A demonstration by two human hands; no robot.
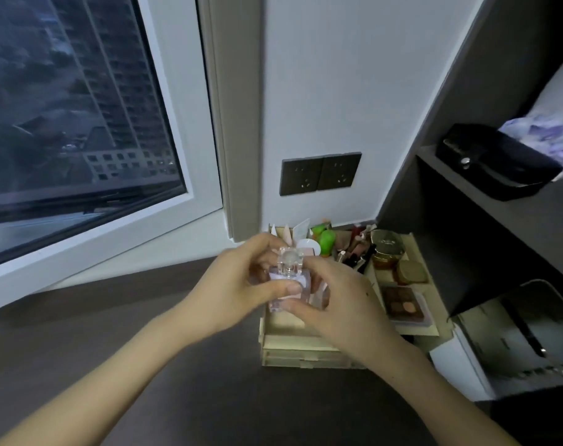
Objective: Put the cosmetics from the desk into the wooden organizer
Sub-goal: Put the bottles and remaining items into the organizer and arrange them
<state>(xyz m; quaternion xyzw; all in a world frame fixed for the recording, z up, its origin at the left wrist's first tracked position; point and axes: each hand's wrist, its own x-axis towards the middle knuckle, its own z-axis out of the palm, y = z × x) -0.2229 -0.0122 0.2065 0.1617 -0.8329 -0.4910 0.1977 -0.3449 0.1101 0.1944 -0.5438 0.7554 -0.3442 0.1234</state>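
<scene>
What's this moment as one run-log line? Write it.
left hand: grips perfume bottle | right hand: grips bottle | bottle: at wooden organizer | not yet released

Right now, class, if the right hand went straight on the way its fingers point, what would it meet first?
The perfume bottle, which the right hand grips; just beyond it, probably the left hand, holding the bottle's other side. Depth is unclear.

Bare left hand (238, 284) and right hand (338, 304), forearms (119, 375) bare, fingers (283, 286) short-nailed.
</scene>
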